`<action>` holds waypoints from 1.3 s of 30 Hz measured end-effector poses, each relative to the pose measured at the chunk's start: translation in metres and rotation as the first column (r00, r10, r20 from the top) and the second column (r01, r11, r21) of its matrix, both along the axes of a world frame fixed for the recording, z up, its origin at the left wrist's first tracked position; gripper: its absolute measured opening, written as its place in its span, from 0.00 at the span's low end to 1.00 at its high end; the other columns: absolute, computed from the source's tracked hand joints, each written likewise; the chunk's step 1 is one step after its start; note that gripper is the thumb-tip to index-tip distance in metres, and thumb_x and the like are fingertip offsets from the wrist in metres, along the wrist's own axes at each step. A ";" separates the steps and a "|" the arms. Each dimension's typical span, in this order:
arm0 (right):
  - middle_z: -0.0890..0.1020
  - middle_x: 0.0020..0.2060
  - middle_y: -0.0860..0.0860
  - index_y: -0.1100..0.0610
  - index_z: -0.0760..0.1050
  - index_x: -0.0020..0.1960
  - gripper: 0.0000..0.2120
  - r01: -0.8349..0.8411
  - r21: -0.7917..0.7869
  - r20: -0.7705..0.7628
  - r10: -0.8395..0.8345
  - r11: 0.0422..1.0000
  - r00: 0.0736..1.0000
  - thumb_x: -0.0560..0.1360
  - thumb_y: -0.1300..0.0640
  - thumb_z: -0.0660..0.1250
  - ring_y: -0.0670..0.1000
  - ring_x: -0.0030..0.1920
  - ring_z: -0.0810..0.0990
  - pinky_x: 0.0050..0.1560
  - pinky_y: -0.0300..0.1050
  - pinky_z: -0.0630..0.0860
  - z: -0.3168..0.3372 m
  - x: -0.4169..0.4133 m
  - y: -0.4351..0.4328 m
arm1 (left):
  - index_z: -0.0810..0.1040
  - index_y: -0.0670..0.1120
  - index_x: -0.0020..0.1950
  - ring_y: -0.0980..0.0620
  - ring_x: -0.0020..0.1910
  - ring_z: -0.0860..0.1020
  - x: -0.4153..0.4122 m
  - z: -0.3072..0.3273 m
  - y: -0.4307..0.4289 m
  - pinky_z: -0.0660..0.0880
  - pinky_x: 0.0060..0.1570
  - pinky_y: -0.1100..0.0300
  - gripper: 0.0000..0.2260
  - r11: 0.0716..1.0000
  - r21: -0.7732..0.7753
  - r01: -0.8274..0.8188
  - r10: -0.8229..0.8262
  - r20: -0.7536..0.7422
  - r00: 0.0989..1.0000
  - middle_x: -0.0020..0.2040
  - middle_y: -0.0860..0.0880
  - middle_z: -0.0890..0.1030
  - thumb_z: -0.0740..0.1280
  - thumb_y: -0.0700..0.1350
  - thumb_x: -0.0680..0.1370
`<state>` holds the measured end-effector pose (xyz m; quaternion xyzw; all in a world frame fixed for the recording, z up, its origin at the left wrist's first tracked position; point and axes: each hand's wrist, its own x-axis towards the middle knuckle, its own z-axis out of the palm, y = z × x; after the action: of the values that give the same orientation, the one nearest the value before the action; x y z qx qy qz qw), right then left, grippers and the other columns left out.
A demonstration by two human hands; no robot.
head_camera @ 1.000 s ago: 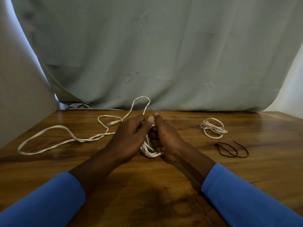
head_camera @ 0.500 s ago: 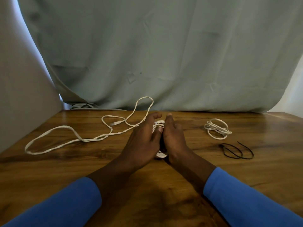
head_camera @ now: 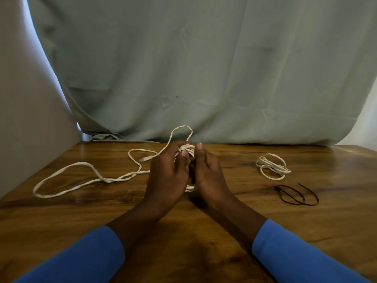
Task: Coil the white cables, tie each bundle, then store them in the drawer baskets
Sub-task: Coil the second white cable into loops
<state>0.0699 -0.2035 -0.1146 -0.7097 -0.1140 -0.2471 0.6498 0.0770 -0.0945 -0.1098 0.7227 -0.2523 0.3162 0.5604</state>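
Left hand (head_camera: 167, 172): fingers curled round the near side of the coil (head_camera: 188, 153), thumb laid across the strands close to the top. Right hand (head_camera: 208, 172): cupped against the other side of the same coil, fingers curled in behind it, thumb tip standing straight up beside the strands. The fingers' contact behind the coil is hidden from me.

Coil: several white turns held upright between my palms, just above the wooden table (head_camera: 204, 252). Its lower arc shows between my wrists. One plug end (head_camera: 184, 147) sits at the top, between my thumbs.

Uncoiled length (head_camera: 111, 180): runs out from behind my left hand and lies on the table to my left in one long flat loop. A smaller loop rises past my fingertips. The second plug (head_camera: 145, 158) rests on the wood just left of my left hand.

To my right, well apart from the hands: a second white cable (head_camera: 272, 167), already coiled and lying flat. Black ties (head_camera: 281, 190) lie nearer to me than that bundle.

A grey-green curtain (head_camera: 204, 68) hangs behind the table's far edge.
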 end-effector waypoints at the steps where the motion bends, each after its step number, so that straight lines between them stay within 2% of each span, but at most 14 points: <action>1: 0.86 0.40 0.55 0.55 0.82 0.51 0.25 0.053 -0.065 0.026 -0.051 0.996 0.998 0.85 0.40 0.52 0.55 0.43 0.86 0.44 0.56 0.82 -0.001 0.002 -0.002 | 0.83 0.50 0.57 0.57 0.43 0.84 0.001 0.001 0.000 0.79 0.44 0.57 0.09 0.997 -0.055 0.047 -0.050 -0.059 0.997 0.44 0.53 0.86 0.64 0.45 0.84; 3: 0.83 0.34 0.50 0.56 0.80 0.46 0.24 0.144 -0.167 0.092 -0.130 0.975 0.987 0.86 0.44 0.53 0.48 0.36 0.82 0.38 0.48 0.76 -0.003 0.002 -0.005 | 0.84 0.47 0.48 0.48 0.37 0.83 0.005 0.004 0.002 0.79 0.39 0.50 0.10 0.972 -0.190 0.141 -0.177 -0.187 0.966 0.38 0.45 0.85 0.66 0.47 0.84; 5: 0.82 0.32 0.49 0.56 0.79 0.44 0.22 0.169 -0.242 0.122 -0.142 0.955 0.982 0.87 0.48 0.53 0.45 0.34 0.81 0.37 0.44 0.75 -0.006 0.002 -0.006 | 0.83 0.46 0.42 0.44 0.33 0.81 0.008 0.006 0.006 0.79 0.39 0.48 0.14 0.929 -0.307 0.208 -0.302 -0.300 0.905 0.36 0.39 0.83 0.67 0.50 0.83; 8: 0.85 0.37 0.51 0.56 0.81 0.50 0.21 0.162 -0.328 0.143 -0.120 0.931 0.982 0.87 0.47 0.53 0.49 0.38 0.84 0.42 0.51 0.79 -0.008 0.003 -0.007 | 0.87 0.49 0.43 0.50 0.30 0.76 0.010 0.006 0.010 0.75 0.35 0.57 0.14 0.848 -0.458 0.266 -0.465 -0.403 0.788 0.35 0.41 0.80 0.64 0.42 0.84; 11: 0.85 0.37 0.53 0.55 0.81 0.54 0.19 0.111 -0.300 0.077 -0.092 0.948 0.993 0.87 0.50 0.54 0.46 0.35 0.83 0.38 0.45 0.78 -0.005 0.003 -0.005 | 0.88 0.47 0.45 0.56 0.26 0.73 0.009 0.005 0.005 0.73 0.28 0.62 0.17 0.797 -0.545 0.259 -0.525 -0.416 0.742 0.33 0.45 0.79 0.61 0.39 0.85; 14: 0.84 0.35 0.54 0.56 0.81 0.56 0.22 0.158 -0.307 0.110 -0.130 0.939 0.985 0.86 0.45 0.53 0.51 0.33 0.82 0.37 0.52 0.79 -0.008 0.006 -0.004 | 0.85 0.46 0.47 0.59 0.25 0.71 0.007 0.005 -0.002 0.68 0.25 0.64 0.15 0.826 -0.534 0.182 -0.447 -0.424 0.787 0.28 0.52 0.77 0.60 0.40 0.86; 17: 0.78 0.29 0.49 0.55 0.82 0.55 0.21 0.212 -0.340 0.122 -0.180 0.916 0.976 0.87 0.46 0.53 0.46 0.29 0.75 0.32 0.46 0.71 -0.011 0.008 -0.002 | 0.84 0.49 0.47 0.61 0.28 0.75 0.007 0.002 -0.008 0.69 0.28 0.67 0.15 0.870 -0.485 0.093 -0.332 -0.434 0.838 0.33 0.53 0.80 0.59 0.41 0.86; 21: 0.78 0.24 0.43 0.48 0.81 0.40 0.25 0.199 -0.191 -0.036 -0.210 0.961 0.977 0.86 0.41 0.52 0.40 0.27 0.75 0.33 0.42 0.69 -0.007 -0.003 0.004 | 0.85 0.50 0.50 0.61 0.31 0.76 0.004 -0.002 -0.013 0.71 0.34 0.61 0.14 0.911 -0.407 0.068 -0.257 -0.431 0.865 0.35 0.55 0.82 0.60 0.44 0.86; 23: 0.77 0.22 0.44 0.48 0.78 0.32 0.30 0.279 -0.153 -0.063 -0.291 0.948 0.955 0.85 0.38 0.50 0.41 0.26 0.76 0.34 0.43 0.70 -0.004 -0.010 0.004 | 0.85 0.50 0.51 0.61 0.31 0.77 -0.001 -0.002 -0.018 0.71 0.35 0.61 0.14 0.904 -0.418 0.084 -0.277 -0.427 0.861 0.36 0.54 0.83 0.59 0.44 0.86; 25: 0.76 0.22 0.46 0.49 0.74 0.29 0.32 0.410 -0.225 0.050 -0.410 0.884 0.911 0.85 0.38 0.49 0.45 0.27 0.76 0.34 0.47 0.72 -0.002 -0.015 0.003 | 0.84 0.49 0.51 0.58 0.34 0.80 -0.008 0.000 -0.023 0.74 0.36 0.60 0.14 0.880 -0.462 0.115 -0.329 -0.415 0.848 0.38 0.51 0.84 0.59 0.45 0.87; 29: 0.79 0.26 0.49 0.50 0.74 0.31 0.32 0.527 -0.258 0.196 -0.490 0.810 0.850 0.83 0.35 0.45 0.53 0.29 0.80 0.35 0.58 0.76 0.004 -0.023 -0.004 | 0.84 0.47 0.52 0.59 0.31 0.80 -0.026 0.008 -0.029 0.78 0.33 0.62 0.14 0.820 -0.545 0.177 -0.427 -0.376 0.822 0.34 0.51 0.84 0.58 0.44 0.87; 33: 0.80 0.26 0.51 0.55 0.76 0.31 0.34 0.539 -0.291 0.204 -0.499 0.790 0.842 0.84 0.37 0.47 0.52 0.28 0.79 0.34 0.56 0.76 0.009 -0.045 -0.012 | 0.83 0.47 0.52 0.60 0.24 0.72 -0.043 0.006 -0.036 0.70 0.25 0.64 0.13 0.836 -0.507 0.210 -0.409 -0.319 0.855 0.27 0.53 0.77 0.58 0.43 0.87; 37: 0.80 0.27 0.52 0.56 0.77 0.33 0.32 0.620 -0.327 0.266 -0.560 0.713 0.784 0.86 0.41 0.49 0.52 0.29 0.79 0.33 0.50 0.72 0.007 -0.077 -0.040 | 0.83 0.47 0.56 0.54 0.28 0.74 -0.072 0.000 -0.055 0.71 0.28 0.60 0.12 0.841 -0.443 0.310 -0.462 -0.293 0.837 0.34 0.45 0.80 0.59 0.45 0.87; 39: 0.79 0.26 0.51 0.55 0.74 0.32 0.32 0.639 -0.298 0.269 -0.580 0.709 0.769 0.85 0.40 0.48 0.52 0.28 0.79 0.32 0.49 0.72 0.003 -0.096 -0.062 | 0.82 0.48 0.59 0.46 0.38 0.82 -0.089 0.001 -0.066 0.79 0.39 0.53 0.11 0.812 -0.406 0.419 -0.551 -0.300 0.778 0.44 0.42 0.86 0.60 0.47 0.86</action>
<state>-0.0257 -0.2655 -0.1114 -0.7955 0.0324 -0.4763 0.3731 -0.0116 -0.1601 -0.1088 0.5812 -0.2565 0.0387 0.7713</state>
